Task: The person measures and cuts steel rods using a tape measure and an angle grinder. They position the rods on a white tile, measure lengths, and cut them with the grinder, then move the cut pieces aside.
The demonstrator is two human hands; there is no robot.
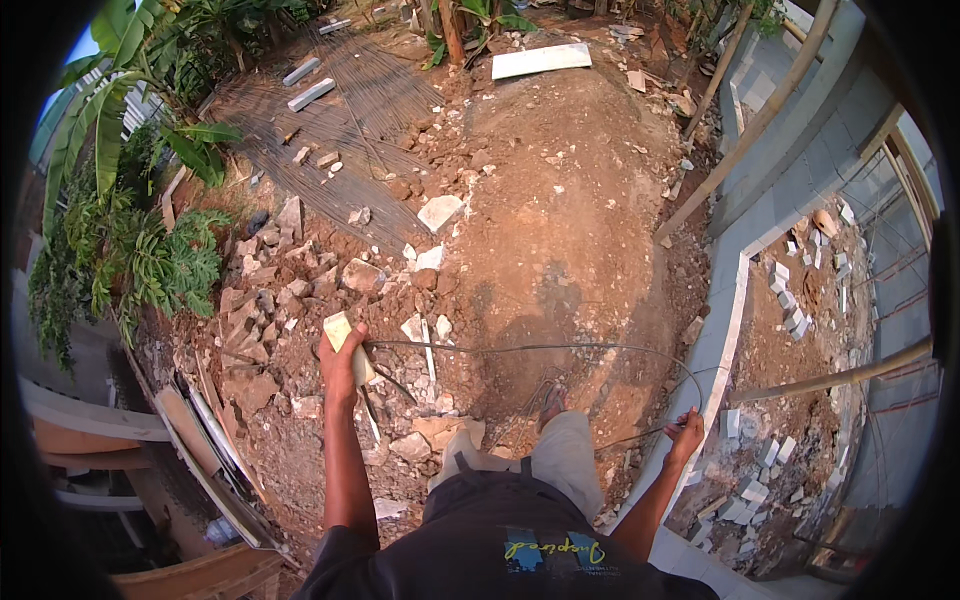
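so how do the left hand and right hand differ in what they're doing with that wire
The left hand is raised out ahead over the rubble, gripping a pale flat block together with one end of the thin wire. The right hand sits lower and nearer the body, by the grey wall edge, pinching only the wire's other end. Both are closed on the same wire, which arcs between them.

Thin dull metal wire (560,347), a pale rough wooden block (340,330), crumbly matt red earth (560,200).

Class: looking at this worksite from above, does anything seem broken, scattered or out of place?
Yes. Broken masonry rubble lies strewn over the dirt beside the left hand, and the thin wire running to the right hand bows in a loose arc.
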